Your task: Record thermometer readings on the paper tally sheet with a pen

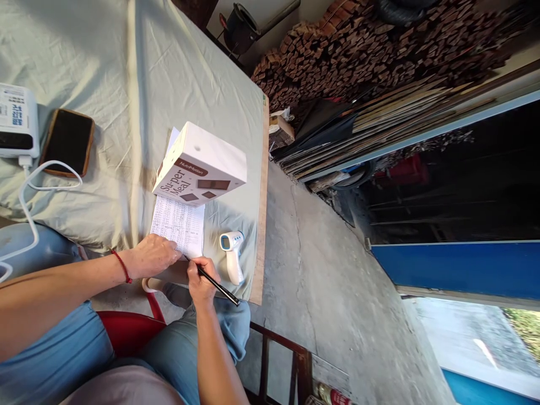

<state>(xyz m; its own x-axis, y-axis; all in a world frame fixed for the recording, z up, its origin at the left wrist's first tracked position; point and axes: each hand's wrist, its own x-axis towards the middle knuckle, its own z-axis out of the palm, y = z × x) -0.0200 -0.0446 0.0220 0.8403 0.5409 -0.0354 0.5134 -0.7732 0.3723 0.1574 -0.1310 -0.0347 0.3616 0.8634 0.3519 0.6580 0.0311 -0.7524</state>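
Note:
A sheet of paper (175, 226) covered in handwriting lies near the table's front edge, partly hidden under a white "Super Meal" box (215, 154). My left hand (155, 254), with a red cord bracelet on its wrist, rests on the paper's lower left part. Its fingers point right and lie on the sheet, their tips partly hidden. In my right hand (202, 280) is a black pen (217, 287), gripped close to its tip at the paper's lower edge. Just right of that hand, a white and blue infrared thermometer (233, 256) lies on the cloth.
A pale cloth (202, 73) covers the table, whose wooden edge (261, 202) runs along the right. At the left are a phone (68, 142), a white device (17, 121) and its white cable (25, 205). Stacked firewood (337, 62) stands beyond the concrete floor (312, 270).

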